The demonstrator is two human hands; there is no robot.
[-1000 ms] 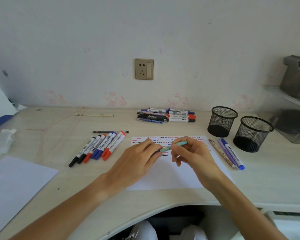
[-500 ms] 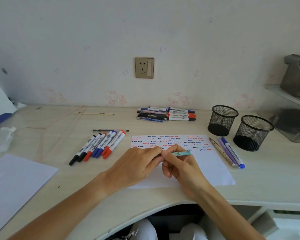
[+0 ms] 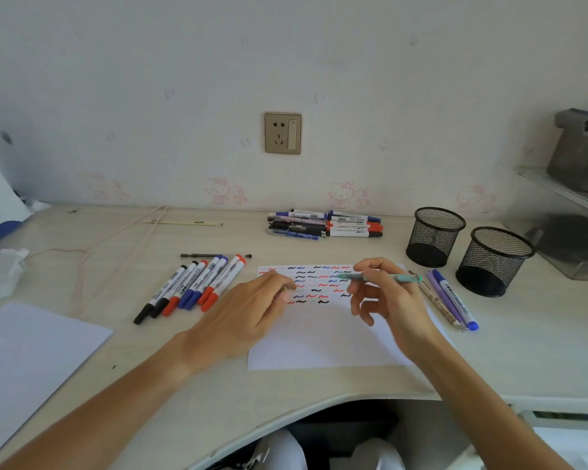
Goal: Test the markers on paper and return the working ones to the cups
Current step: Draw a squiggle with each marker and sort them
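The right hand [image 3: 392, 296] pinched a teal pen [image 3: 384, 277], tip poised over the paper [image 3: 323, 337] near the worktop's front edge, ready to scribble; the left hand [image 3: 252, 313], fingers curled, steadied the sheet.

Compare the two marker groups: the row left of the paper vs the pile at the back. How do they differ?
The left row lies fanned out in a single layer, angled toward the paper; the back pile lies bunched, running parallel to the wall. The left row is beside the left hand; the back pile is beyond both hands, nearer the cups. Shared: both hold capped red, blue and black markers, and neither is in a cup.
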